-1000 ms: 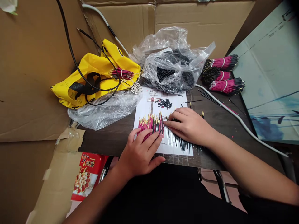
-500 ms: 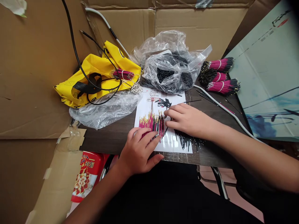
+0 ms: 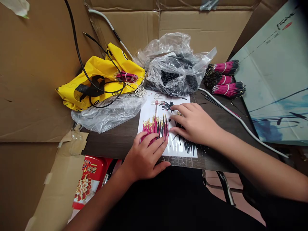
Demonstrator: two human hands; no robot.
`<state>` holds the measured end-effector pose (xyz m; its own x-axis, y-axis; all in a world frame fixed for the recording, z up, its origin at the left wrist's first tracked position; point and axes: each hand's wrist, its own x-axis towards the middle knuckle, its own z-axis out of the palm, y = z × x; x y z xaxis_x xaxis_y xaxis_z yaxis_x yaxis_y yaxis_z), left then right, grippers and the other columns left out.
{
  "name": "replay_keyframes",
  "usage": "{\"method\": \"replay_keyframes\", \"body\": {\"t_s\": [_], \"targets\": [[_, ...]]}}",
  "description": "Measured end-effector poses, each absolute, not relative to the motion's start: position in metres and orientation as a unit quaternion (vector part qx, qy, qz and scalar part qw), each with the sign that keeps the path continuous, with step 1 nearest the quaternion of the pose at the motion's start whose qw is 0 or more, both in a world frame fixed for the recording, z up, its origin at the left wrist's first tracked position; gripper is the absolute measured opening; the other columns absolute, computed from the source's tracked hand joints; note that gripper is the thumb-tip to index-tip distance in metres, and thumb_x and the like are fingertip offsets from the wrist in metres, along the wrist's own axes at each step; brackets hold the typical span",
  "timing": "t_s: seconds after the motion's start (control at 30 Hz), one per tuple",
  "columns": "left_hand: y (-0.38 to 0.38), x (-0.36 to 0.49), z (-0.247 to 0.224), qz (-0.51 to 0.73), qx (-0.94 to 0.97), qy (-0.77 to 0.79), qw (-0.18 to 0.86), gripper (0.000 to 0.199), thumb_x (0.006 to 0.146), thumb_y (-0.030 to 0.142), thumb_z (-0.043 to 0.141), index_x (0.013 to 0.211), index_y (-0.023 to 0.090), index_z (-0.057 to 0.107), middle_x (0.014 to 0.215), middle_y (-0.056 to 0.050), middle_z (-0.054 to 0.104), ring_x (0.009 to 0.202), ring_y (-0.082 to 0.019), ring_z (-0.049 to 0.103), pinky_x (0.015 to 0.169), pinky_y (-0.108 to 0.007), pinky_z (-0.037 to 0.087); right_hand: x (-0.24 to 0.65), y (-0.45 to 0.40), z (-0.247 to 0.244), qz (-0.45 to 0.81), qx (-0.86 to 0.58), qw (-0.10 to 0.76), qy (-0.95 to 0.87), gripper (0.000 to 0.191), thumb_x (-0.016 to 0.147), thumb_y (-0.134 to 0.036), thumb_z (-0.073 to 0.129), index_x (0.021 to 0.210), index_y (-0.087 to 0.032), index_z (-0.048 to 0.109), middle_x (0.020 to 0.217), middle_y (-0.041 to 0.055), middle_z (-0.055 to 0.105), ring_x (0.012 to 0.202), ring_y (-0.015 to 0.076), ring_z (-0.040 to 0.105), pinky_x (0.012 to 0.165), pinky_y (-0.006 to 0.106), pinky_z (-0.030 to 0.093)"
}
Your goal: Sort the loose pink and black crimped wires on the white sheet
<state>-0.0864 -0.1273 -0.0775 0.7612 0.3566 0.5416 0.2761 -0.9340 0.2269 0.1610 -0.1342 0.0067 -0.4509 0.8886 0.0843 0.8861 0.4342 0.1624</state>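
Observation:
On a white printed sheet (image 3: 173, 149) lies a row of pink and black wires with gold tips (image 3: 154, 123). My left hand (image 3: 146, 155) rests over the lower ends of this row, fingers spread. To its right, my right hand (image 3: 192, 122) is over black wires (image 3: 190, 147), its fingers apart and curved toward the row's right edge. Short black pieces (image 3: 167, 106) are heaped just beyond my right fingertips. No object can be seen gripped in either hand.
Behind the sheet is a clear plastic bag of black pieces (image 3: 178, 75). A yellow bag (image 3: 96, 69) with a black cable lies at the left. Tied wire bundles (image 3: 228, 89) and a white cable (image 3: 240, 118) are at the right. Cardboard walls (image 3: 207, 29) enclose the table.
My right hand has shifted slightly, with its fingers spread a little more, and more gold tips show under it. My left hand has barely moved.

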Motion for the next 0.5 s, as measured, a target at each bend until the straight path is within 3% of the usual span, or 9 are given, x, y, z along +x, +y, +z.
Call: {"method": "replay_keyframes", "body": {"t_s": [0.2,0.33,0.5], "targets": [[-0.129,-0.089,-0.08,0.313,0.939,0.142,0.024,0.05,0.095,0.051,0.056,0.129,0.015,0.064,0.13,-0.006,0.069,0.119,-0.028,0.058,0.105,-0.053,0.035,0.15,-0.135,-0.013,0.053,0.57,-0.001,0.82,0.07,0.087,-0.057,0.065,0.14,-0.013,0.054,0.152,0.0192,0.043,0.136,0.0378,0.043,0.118,0.061,0.026],[-0.131,-0.09,-0.08,0.32,0.941,0.11,0.0,0.044,0.095,0.048,0.059,0.124,0.015,0.067,0.125,-0.004,0.071,0.115,-0.025,0.06,0.105,-0.051,0.036,0.156,-0.138,-0.014,0.023,0.572,-0.001,0.82,0.075,0.087,-0.061,0.062,0.144,-0.013,0.05,0.154,0.0205,0.041,0.14,0.0387,0.039,0.119,0.066,0.02],[-0.136,-0.09,-0.084,0.348,0.935,0.062,-0.023,0.026,0.092,0.032,0.068,0.114,0.017,0.071,0.116,-0.001,0.075,0.111,-0.019,0.061,0.104,-0.045,0.041,0.16,-0.143,-0.01,0.0,0.576,0.01,0.817,0.079,0.088,-0.065,0.057,0.148,-0.014,0.045,0.161,0.0204,0.029,0.148,0.0421,0.025,0.118,0.072,0.012]]}}
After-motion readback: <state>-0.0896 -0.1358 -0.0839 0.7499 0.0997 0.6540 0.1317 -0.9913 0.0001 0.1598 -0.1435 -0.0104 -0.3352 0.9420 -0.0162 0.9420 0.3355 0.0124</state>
